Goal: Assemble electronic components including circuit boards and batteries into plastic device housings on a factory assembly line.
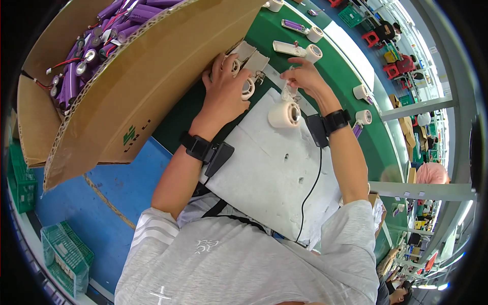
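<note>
My left hand [223, 91] is curled over white ring-ended cylinders [248, 89] beside the cardboard box, its fingers bent round them. Pale rectangular blocks [255, 62] lie just past those fingertips, with thin wires at their edge. My right hand [308, 81] pinches a crumpled whitish, see-through piece [290, 92]; its exact kind is unclear. Below that piece, a larger white cylinder [282, 115] with a round hollow end lies on a white padded sheet [264, 175] in front of me. Both wrists wear black strapped devices.
At left stands a large cardboard box [147, 76] full of purple battery cells [76, 81] with wires. A green belt [345, 66] carries several white cylinders and purple packs. Green crates [66, 254] rest low at left. A black cable [311, 198] hangs from my right wrist.
</note>
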Motion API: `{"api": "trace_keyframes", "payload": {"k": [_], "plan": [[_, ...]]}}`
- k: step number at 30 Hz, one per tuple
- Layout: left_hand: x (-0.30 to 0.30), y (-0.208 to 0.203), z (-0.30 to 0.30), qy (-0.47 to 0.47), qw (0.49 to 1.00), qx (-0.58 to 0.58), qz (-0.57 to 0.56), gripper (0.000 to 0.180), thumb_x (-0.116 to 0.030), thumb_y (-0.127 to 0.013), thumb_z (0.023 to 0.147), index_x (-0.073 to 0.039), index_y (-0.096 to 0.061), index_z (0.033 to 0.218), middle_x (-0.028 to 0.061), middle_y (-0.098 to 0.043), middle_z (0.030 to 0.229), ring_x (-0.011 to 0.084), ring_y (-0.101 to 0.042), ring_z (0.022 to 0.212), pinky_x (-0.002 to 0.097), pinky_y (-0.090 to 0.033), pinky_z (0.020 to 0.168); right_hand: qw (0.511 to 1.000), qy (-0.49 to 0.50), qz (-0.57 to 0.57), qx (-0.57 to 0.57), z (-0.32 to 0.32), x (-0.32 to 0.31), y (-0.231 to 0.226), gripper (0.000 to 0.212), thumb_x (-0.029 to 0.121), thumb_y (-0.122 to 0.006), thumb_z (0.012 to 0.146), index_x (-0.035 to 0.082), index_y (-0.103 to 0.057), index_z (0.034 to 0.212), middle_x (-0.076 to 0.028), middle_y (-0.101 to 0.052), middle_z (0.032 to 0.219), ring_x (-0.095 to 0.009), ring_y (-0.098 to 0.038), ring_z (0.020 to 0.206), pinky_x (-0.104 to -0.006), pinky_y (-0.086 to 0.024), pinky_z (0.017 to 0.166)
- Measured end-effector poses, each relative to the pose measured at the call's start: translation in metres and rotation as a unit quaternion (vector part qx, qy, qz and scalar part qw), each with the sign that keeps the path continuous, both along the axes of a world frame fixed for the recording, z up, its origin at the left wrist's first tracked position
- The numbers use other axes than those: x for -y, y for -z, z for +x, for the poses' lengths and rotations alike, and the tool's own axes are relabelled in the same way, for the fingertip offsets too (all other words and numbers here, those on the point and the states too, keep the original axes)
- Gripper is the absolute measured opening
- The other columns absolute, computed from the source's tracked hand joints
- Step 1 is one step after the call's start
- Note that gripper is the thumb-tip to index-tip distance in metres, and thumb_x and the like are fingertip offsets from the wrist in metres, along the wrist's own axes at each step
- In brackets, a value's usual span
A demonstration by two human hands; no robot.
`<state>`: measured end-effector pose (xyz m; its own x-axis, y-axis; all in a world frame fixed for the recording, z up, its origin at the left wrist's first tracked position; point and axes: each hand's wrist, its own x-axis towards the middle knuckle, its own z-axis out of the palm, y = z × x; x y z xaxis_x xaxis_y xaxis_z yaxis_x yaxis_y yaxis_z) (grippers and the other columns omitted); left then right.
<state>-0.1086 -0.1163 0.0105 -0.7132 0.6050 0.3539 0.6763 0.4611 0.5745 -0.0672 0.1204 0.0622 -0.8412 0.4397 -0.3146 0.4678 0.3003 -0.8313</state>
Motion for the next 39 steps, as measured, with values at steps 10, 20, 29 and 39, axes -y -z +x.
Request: {"api": "trace_keyframes", "payload": {"k": [10,20,29,39], "plan": [[0.006,-0.007,-0.003,0.062,0.993,-0.026,0.096,0.043,-0.013,-0.068,0.068,-0.022,-0.065,0.11,0.0068,-0.041,0.141,0.036,-0.023,0.138,0.0579,-0.012,0.11,0.989,0.029,-0.121,-0.078,-0.018,0.018,0.001,0.053,0.0,-0.065,0.08,-0.009,-0.045,0.129,-0.017,-0.063,0.099,-0.025,-0.068,0.084,-0.0308,-0.055,0.068],[0.003,-0.018,0.008,0.141,0.986,-0.059,0.071,0.026,-0.036,-0.078,0.067,-0.023,-0.075,0.089,0.0036,-0.052,0.13,0.0317,-0.03,0.135,0.0599,-0.013,0.108,0.755,-0.15,0.624,-0.132,-0.008,-0.067,0.053,0.021,0.0,-0.06,0.072,0.005,-0.065,0.092,-0.01,-0.063,0.103,-0.035,-0.061,0.095,-0.0465,-0.049,0.081],[0.0,-0.022,0.008,0.137,0.988,-0.05,0.049,0.029,-0.034,-0.078,0.068,-0.021,-0.074,0.094,0.0001,-0.055,0.129,0.031,-0.032,0.134,0.0523,-0.015,0.11,0.867,-0.179,0.453,-0.104,0.09,-0.054,0.004,0.016,-0.003,-0.059,0.073,0.004,-0.059,0.088,-0.013,-0.061,0.091,-0.032,-0.061,0.08,-0.0371,-0.05,0.075],[-0.003,-0.016,0.004,0.107,0.989,-0.089,0.058,0.023,-0.029,-0.077,0.071,-0.018,-0.074,0.091,0.0003,-0.059,0.123,0.0287,-0.035,0.131,0.0486,-0.018,0.108,0.885,-0.198,0.355,-0.228,0.121,0.029,0.029,0.019,-0.005,-0.057,0.073,0.001,-0.056,0.09,-0.013,-0.058,0.093,-0.033,-0.06,0.083,-0.0355,-0.05,0.074]]}}
